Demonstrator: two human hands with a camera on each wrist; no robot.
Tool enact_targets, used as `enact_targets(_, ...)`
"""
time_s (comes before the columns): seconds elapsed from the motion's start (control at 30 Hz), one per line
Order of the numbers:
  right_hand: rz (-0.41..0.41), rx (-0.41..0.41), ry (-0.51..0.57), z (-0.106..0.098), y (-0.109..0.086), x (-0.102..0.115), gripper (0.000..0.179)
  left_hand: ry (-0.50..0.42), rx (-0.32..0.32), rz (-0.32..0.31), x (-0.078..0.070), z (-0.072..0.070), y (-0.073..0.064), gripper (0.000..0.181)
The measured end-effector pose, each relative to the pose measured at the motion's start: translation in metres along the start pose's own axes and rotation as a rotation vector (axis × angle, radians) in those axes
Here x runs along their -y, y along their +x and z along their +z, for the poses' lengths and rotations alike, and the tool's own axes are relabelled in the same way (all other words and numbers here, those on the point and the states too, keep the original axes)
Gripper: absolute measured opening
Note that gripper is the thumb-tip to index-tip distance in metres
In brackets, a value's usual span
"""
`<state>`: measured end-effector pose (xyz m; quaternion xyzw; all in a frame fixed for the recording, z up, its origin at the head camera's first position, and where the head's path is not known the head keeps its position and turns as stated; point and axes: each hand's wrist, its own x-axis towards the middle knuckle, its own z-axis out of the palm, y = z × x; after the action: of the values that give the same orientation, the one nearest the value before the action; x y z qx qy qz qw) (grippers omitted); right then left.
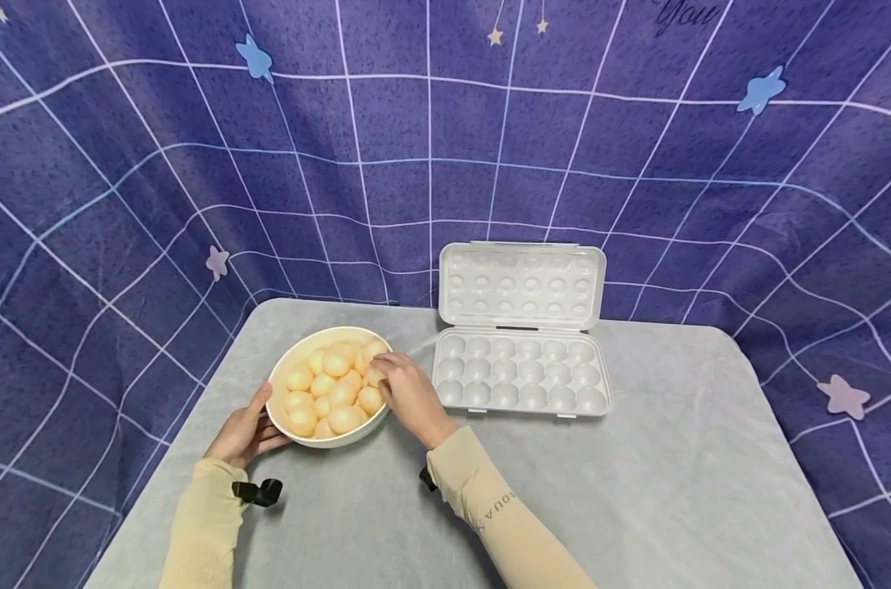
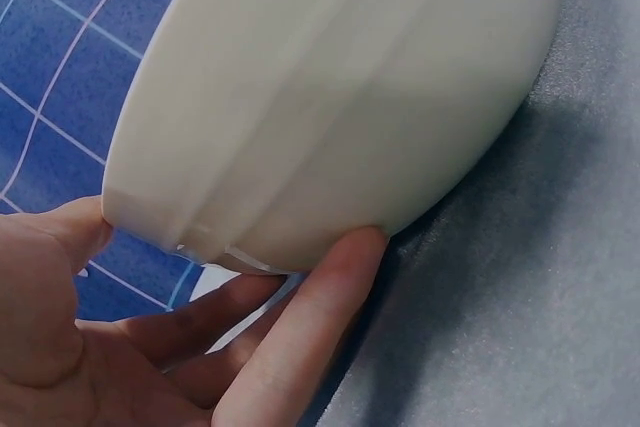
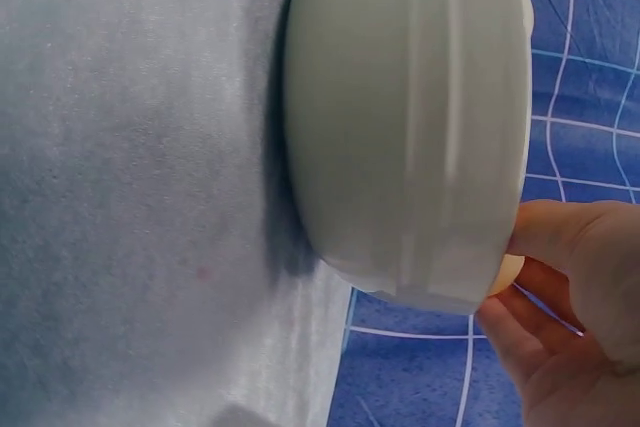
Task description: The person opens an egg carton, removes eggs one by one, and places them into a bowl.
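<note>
A round cream-white bowl [image 1: 278,419] heaped with several pale yellow-orange eggs [image 1: 337,360] is on the left part of the table. My left hand [image 1: 240,431] grips it from the left, thumb up at the rim and fingers against its lower side, as the left wrist view shows. Over the bowl's right rim reaches my right hand [image 1: 413,397], its fingers on an egg [image 3: 508,275] that peeks out between thumb and fingers in the right wrist view. The rim hides most of that egg there.
Right of the bowl, a translucent white egg box [image 1: 522,372] lies with its lid [image 1: 521,286] raised, its rows of round hollows showing no eggs. Grey cloth covers the table [image 1: 673,491]. A purple-blue curtain [image 1: 386,188] with grid lines hangs behind and at both sides.
</note>
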<state>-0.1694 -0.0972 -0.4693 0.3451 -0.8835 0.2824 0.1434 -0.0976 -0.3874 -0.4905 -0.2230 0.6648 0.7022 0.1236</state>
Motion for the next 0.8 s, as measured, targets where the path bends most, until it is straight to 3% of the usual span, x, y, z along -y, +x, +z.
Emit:
enact_targets(0.5,0.04,-0.132,0.134,0.012,-0.002,-0.004,0.019,0.011,-0.001,-0.017,-0.001,-0.001,0.002,0.096)
enact_targets(0.8,0.044,-0.151,0.111,0.009,-0.005,-0.005,0.012,-0.012,0.008,-0.033,0.0,-0.003,0.003,0.095)
